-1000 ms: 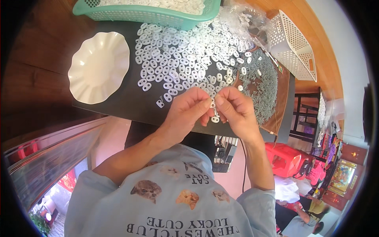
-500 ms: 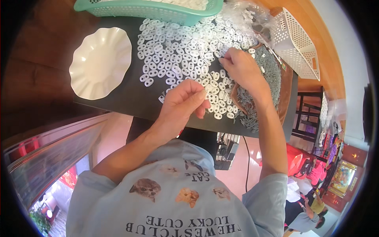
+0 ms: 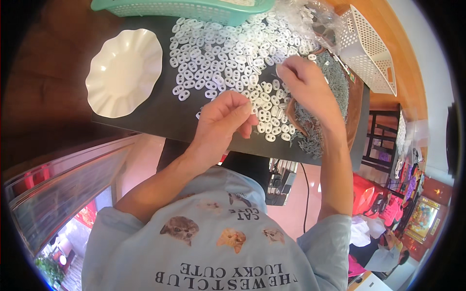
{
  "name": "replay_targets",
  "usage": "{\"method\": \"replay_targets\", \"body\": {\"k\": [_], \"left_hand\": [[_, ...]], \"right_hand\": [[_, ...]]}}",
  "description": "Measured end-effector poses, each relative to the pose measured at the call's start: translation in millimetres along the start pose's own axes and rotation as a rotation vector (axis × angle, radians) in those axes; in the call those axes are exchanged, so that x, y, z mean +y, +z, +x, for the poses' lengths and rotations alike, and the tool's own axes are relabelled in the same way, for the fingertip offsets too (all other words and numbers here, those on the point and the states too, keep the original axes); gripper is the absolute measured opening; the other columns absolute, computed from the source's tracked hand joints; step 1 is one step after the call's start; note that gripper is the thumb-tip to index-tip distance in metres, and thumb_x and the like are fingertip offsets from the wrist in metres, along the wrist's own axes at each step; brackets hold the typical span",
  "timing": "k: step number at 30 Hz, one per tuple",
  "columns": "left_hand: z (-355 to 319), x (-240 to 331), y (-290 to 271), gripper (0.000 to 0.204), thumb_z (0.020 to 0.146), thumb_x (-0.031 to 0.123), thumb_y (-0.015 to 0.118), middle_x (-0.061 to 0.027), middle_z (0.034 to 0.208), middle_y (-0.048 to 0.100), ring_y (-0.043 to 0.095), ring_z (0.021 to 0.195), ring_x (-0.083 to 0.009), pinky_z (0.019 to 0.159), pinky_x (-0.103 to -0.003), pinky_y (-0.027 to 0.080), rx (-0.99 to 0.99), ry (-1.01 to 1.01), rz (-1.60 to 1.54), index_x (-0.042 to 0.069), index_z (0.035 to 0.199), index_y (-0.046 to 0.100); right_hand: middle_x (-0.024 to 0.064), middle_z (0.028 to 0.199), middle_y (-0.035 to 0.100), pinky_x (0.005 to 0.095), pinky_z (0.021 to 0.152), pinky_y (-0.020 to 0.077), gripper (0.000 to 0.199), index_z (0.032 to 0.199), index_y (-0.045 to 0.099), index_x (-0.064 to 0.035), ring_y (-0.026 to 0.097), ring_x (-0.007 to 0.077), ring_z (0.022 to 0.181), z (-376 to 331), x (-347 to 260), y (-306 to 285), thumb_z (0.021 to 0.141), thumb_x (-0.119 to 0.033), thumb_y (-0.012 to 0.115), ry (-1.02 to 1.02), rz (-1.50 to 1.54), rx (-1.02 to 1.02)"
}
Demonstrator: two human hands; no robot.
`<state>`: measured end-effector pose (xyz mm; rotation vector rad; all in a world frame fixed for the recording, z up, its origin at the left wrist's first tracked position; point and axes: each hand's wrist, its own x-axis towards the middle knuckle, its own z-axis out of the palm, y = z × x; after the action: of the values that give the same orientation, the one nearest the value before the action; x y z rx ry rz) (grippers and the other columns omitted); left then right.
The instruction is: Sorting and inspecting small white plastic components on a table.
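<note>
My left hand is above the near edge of the table, thumb and index finger pinched together. A bit of white at the fingertips looks like one of the small white oval plastic pieces with two holes. Many such pieces lie spread over the dark table in front of both hands. My right hand hovers beside the heap of small grey plastic or metal bits, fingers curled closed. A pale speck shows at its fingertips, too small to name. Below it lies a nearer cluster of oval pieces.
A cream wavy-rimmed dish stands on the left of the table. A green plastic basket holds white pieces at the far edge. Clear plastic bagging lies far right, near a white perforated basket.
My right hand has drawn slightly back and to the right, away from the spread of white pieces. My left hand stays pinched in nearly the same place.
</note>
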<state>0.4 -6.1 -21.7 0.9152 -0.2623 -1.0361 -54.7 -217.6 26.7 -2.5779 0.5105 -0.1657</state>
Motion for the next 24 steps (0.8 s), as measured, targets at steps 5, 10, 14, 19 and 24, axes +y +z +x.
{"method": "replay_targets", "body": {"k": [5,10,14,19,24], "left_hand": [[1,2,4,0.013,0.098,0.018,0.057,-0.0043,0.082,0.064,0.056,0.067,-0.0089,0.062,-0.022,0.045,-0.020,-0.007,0.010,0.005,0.099,0.058],[0,1,9,0.013,0.098,0.019,0.058,-0.0036,0.081,0.064,0.055,0.066,-0.0079,0.061,-0.021,0.044,-0.045,-0.035,0.018,0.006,0.099,0.059],[-2,0,11,0.013,0.097,0.019,0.059,-0.0037,0.081,0.065,0.055,0.066,-0.0079,0.061,-0.021,0.044,-0.021,-0.055,0.039,0.006,0.099,0.059],[-2,0,12,0.013,0.097,0.019,0.059,-0.0039,0.081,0.065,0.055,0.066,-0.0080,0.061,-0.021,0.044,-0.029,-0.055,0.049,0.006,0.098,0.059],[-1,-1,12,0.014,0.098,0.020,0.058,-0.0041,0.082,0.065,0.054,0.066,-0.0078,0.061,-0.021,0.043,-0.043,-0.042,0.034,0.006,0.098,0.059]], "right_hand": [[-0.0057,0.073,0.050,0.0227,0.060,0.0363,0.019,0.085,0.059,-0.0004,0.042,0.0038,0.069,-44,-25,-12,0.095,-0.017,0.058,0.189,0.581,-0.316],[-0.0066,0.074,0.050,0.0213,0.061,0.0349,0.017,0.087,0.059,-0.0011,0.041,0.0031,0.070,-54,-19,-10,0.096,-0.016,0.059,0.171,0.662,-0.307],[-0.0068,0.075,0.050,0.0212,0.062,0.0351,0.016,0.088,0.059,-0.0012,0.041,0.0031,0.071,-57,-20,-9,0.095,-0.016,0.059,0.197,0.662,-0.311],[-0.0071,0.075,0.050,0.0213,0.062,0.0353,0.016,0.089,0.059,-0.0015,0.041,0.0029,0.071,-59,-21,-8,0.095,-0.016,0.060,0.191,0.673,-0.315],[-0.0076,0.075,0.050,0.0211,0.062,0.0356,0.016,0.089,0.059,-0.0017,0.041,0.0027,0.071,-60,-21,-6,0.095,-0.016,0.061,0.195,0.672,-0.291]]}}
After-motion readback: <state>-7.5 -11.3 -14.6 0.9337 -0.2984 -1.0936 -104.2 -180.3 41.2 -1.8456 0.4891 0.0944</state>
